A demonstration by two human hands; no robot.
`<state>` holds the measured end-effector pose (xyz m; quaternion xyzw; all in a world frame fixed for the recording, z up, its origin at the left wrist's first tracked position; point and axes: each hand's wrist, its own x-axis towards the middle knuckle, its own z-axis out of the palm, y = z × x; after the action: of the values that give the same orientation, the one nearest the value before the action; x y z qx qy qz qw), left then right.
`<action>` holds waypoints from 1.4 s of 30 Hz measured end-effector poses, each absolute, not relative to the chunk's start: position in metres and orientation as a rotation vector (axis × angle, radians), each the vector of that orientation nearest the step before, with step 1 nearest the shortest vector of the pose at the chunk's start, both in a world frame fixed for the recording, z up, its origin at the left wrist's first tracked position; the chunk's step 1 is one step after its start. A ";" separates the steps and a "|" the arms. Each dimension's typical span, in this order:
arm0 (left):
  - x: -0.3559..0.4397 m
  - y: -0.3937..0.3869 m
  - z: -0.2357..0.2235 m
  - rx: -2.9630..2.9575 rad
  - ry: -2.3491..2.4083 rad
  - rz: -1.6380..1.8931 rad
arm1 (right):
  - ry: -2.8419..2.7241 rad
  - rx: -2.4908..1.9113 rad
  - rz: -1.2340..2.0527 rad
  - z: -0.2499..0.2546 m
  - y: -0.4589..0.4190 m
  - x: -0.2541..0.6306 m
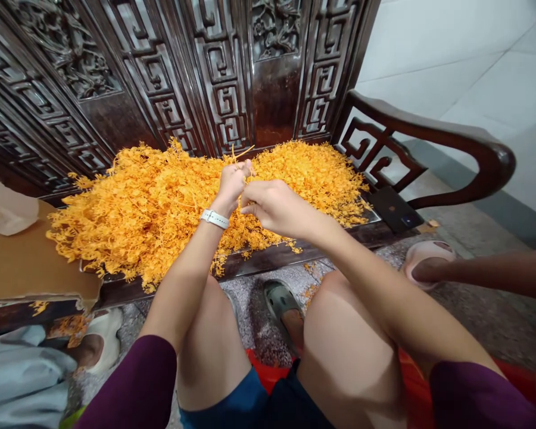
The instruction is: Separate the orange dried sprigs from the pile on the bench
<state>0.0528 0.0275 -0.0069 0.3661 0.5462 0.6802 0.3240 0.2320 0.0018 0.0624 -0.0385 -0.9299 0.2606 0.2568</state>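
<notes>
A long heap of orange plastic flower sprigs [147, 208] covers the seat of a dark carved wooden bench. Over the middle of the heap, my left hand [233, 182], with a pale watch band on its wrist, is closed on an orange sprig [237, 154] whose thin stems stick up above the fingers. Close beside it, my right hand [272, 202] has its fingers curled together in a pinch near the lower part of the left hand. What those fingertips hold, if anything, is hidden. Finer orange pieces [312, 179] lie piled on the right.
The carved backrest [274, 98] rises behind the heap. A curved armrest [455, 140] and a dark flat object [395, 208] are at right. Cardboard [36, 262] lies at left. Other people's feet in pale clogs [105, 339] flank the bench; orange bits litter the floor.
</notes>
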 end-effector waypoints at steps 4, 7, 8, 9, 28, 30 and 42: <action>0.038 0.024 -0.008 0.695 1.640 1.911 | -2.549 0.413 1.223 0.086 -0.052 0.240; 0.020 0.019 -0.009 0.594 1.546 1.920 | -2.759 0.977 1.448 0.089 -0.081 0.236; 0.017 0.018 -0.009 0.575 1.504 1.940 | -2.770 1.096 1.599 0.086 -0.080 0.233; 0.015 0.016 -0.008 0.560 1.467 1.950 | -2.691 1.094 1.809 0.082 -0.072 0.231; 0.031 0.017 -0.012 1.147 1.077 1.703 | -1.684 -0.875 1.601 0.019 0.060 0.227; 0.037 0.015 -0.011 1.239 1.021 1.659 | -1.792 -0.798 1.596 0.013 0.061 0.224; 0.051 0.010 -0.003 1.296 0.996 1.487 | -1.824 -0.433 1.461 0.012 0.065 0.222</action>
<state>0.0506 0.0099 -0.0027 0.5242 0.4025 0.6012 0.4492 0.2216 0.0645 0.0124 -0.1690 -0.7118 0.5705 0.3732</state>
